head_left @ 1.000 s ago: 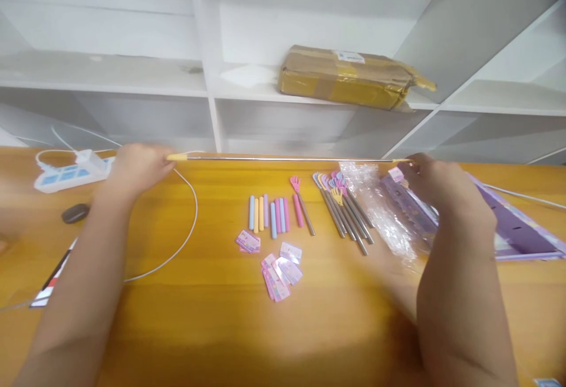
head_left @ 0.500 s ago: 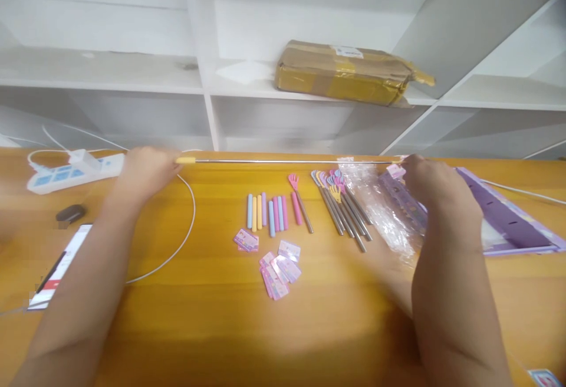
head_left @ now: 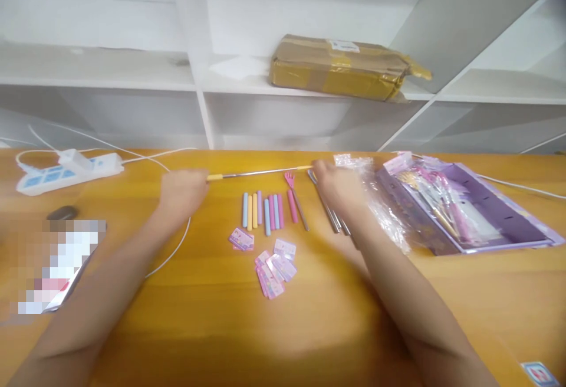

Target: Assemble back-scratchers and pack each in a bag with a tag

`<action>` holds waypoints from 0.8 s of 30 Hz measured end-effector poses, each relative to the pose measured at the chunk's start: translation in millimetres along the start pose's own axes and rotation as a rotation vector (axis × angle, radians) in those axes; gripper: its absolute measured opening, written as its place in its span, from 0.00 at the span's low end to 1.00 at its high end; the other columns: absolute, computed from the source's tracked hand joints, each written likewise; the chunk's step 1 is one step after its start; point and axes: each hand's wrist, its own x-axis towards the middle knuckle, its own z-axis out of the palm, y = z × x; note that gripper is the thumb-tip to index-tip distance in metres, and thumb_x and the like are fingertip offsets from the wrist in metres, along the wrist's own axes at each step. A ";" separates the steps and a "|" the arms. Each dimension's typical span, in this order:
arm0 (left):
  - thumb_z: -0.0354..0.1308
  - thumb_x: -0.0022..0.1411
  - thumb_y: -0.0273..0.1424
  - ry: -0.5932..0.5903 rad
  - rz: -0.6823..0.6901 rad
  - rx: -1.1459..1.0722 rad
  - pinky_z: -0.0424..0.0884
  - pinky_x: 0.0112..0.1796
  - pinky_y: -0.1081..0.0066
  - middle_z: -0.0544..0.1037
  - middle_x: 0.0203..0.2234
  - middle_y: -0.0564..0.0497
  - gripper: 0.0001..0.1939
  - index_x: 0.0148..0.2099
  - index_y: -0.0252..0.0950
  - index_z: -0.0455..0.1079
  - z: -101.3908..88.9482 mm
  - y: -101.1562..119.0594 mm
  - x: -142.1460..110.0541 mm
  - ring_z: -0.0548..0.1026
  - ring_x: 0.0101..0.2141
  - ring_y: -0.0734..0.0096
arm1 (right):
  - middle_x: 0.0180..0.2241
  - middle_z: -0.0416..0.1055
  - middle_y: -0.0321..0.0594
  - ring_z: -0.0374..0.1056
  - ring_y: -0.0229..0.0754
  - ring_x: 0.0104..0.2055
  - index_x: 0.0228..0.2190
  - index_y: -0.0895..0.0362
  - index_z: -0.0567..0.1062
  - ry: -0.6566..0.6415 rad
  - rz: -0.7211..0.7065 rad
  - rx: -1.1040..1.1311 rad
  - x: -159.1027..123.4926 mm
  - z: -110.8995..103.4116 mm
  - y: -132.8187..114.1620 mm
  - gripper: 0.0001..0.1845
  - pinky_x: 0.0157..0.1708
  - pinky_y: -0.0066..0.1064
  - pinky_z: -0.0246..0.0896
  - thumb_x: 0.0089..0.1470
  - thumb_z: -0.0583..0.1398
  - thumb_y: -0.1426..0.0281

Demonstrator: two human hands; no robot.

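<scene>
White shelving (head_left: 101, 68) stands behind an orange-brown wooden table (head_left: 309, 334), with a taped cardboard box (head_left: 338, 71) lying on a shelf. On the table's left are a white power strip (head_left: 71, 173) and a dark rounded object (head_left: 62, 213); on its right, crumpled clear plastic (head_left: 391, 219) and an open purple box (head_left: 515, 213) holding bagged scratchers (head_left: 442, 198).

The person's left hand (head_left: 184, 192) is closed around the yellow handle of a telescopic back scratcher (head_left: 259, 173); the right hand (head_left: 336, 186) grips its other yellow end. It hangs nearly level above the table's far part. Below lie pastel tubes (head_left: 265, 213), a pink-headed scratcher (head_left: 297, 198) and small printed cards (head_left: 274, 269). Metal shafts (head_left: 327, 201) show partly under the right hand.

Compared with half a second ago, the hands are closer together and the scratcher's visible shaft is much shorter. The right hand has left the purple box's side, uncovering its contents, and now hides the scratcher heads beside the plastic.
</scene>
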 end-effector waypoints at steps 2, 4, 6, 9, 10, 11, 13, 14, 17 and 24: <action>0.46 0.71 0.30 -0.062 0.052 -0.025 0.66 0.33 0.62 0.84 0.35 0.35 0.19 0.44 0.37 0.80 8.9 17.4 -7.3 0.83 0.37 0.46 | 0.38 0.78 0.53 0.69 0.47 0.30 0.47 0.62 0.76 0.029 -0.114 0.067 -8.6 0.8 -39.2 0.17 0.29 0.35 0.44 0.68 0.48 0.78; 0.46 0.70 0.28 -0.109 0.092 -0.044 0.67 0.34 0.61 0.84 0.34 0.35 0.20 0.44 0.36 0.81 16.0 29.3 -13.6 0.83 0.37 0.45 | 0.38 0.77 0.53 0.68 0.47 0.31 0.49 0.61 0.76 0.043 -0.191 0.128 -19.1 -1.8 -69.0 0.21 0.30 0.35 0.45 0.67 0.47 0.81; 0.46 0.70 0.27 -0.122 0.102 -0.043 0.68 0.34 0.61 0.84 0.34 0.34 0.20 0.45 0.35 0.81 18.6 34.0 -17.2 0.84 0.38 0.44 | 0.36 0.77 0.52 0.68 0.47 0.31 0.49 0.61 0.77 0.025 -0.227 0.170 -28.1 -6.2 -85.5 0.23 0.31 0.36 0.47 0.66 0.46 0.83; 0.47 0.69 0.27 -0.119 0.098 -0.035 0.68 0.34 0.60 0.84 0.35 0.33 0.19 0.46 0.35 0.81 15.9 33.2 -19.0 0.84 0.38 0.43 | 0.35 0.76 0.51 0.68 0.47 0.31 0.51 0.61 0.76 0.017 -0.224 0.191 -34.7 -10.4 -89.9 0.25 0.32 0.36 0.49 0.66 0.44 0.83; 0.47 0.70 0.28 -0.116 0.100 -0.037 0.68 0.34 0.61 0.84 0.35 0.34 0.19 0.45 0.35 0.81 14.5 32.6 -19.3 0.84 0.37 0.44 | 0.34 0.76 0.51 0.69 0.48 0.31 0.51 0.61 0.76 0.025 -0.221 0.193 -35.1 -10.0 -88.6 0.25 0.32 0.36 0.49 0.67 0.44 0.82; 0.47 0.70 0.29 -0.115 0.104 -0.039 0.68 0.33 0.61 0.84 0.35 0.34 0.19 0.45 0.36 0.81 13.4 32.3 -19.6 0.83 0.37 0.44 | 0.34 0.76 0.51 0.69 0.48 0.31 0.51 0.61 0.76 0.035 -0.222 0.194 -34.9 -8.4 -87.0 0.24 0.31 0.36 0.48 0.67 0.44 0.82; 0.47 0.70 0.30 -0.114 0.113 -0.038 0.68 0.33 0.61 0.84 0.34 0.35 0.19 0.44 0.37 0.81 12.7 32.9 -20.0 0.83 0.36 0.45 | 0.34 0.76 0.50 0.70 0.47 0.31 0.51 0.60 0.76 0.060 -0.233 0.193 -33.6 -2.5 -84.6 0.22 0.31 0.36 0.47 0.67 0.46 0.81; 0.47 0.70 0.30 -0.116 0.119 -0.035 0.68 0.33 0.61 0.84 0.34 0.35 0.19 0.44 0.37 0.81 13.0 33.4 -19.9 0.83 0.37 0.45 | 0.33 0.77 0.50 0.70 0.47 0.31 0.50 0.60 0.76 0.071 -0.242 0.194 -32.6 1.4 -84.2 0.21 0.31 0.36 0.47 0.67 0.47 0.81; 0.47 0.70 0.30 -0.131 0.144 -0.030 0.70 0.35 0.60 0.84 0.35 0.34 0.19 0.44 0.36 0.81 15.0 34.2 -17.8 0.84 0.38 0.44 | 0.31 0.77 0.48 0.70 0.46 0.31 0.46 0.60 0.77 0.103 -0.258 0.206 -30.0 12.7 -85.3 0.16 0.30 0.35 0.44 0.69 0.50 0.77; 0.48 0.71 0.32 -0.124 0.177 -0.057 0.72 0.36 0.59 0.85 0.38 0.34 0.19 0.45 0.35 0.81 18.3 30.4 -13.3 0.84 0.40 0.44 | 0.32 0.79 0.45 0.69 0.46 0.30 0.43 0.58 0.78 0.205 -0.230 0.252 -27.1 23.7 -85.0 0.22 0.32 0.36 0.43 0.77 0.48 0.61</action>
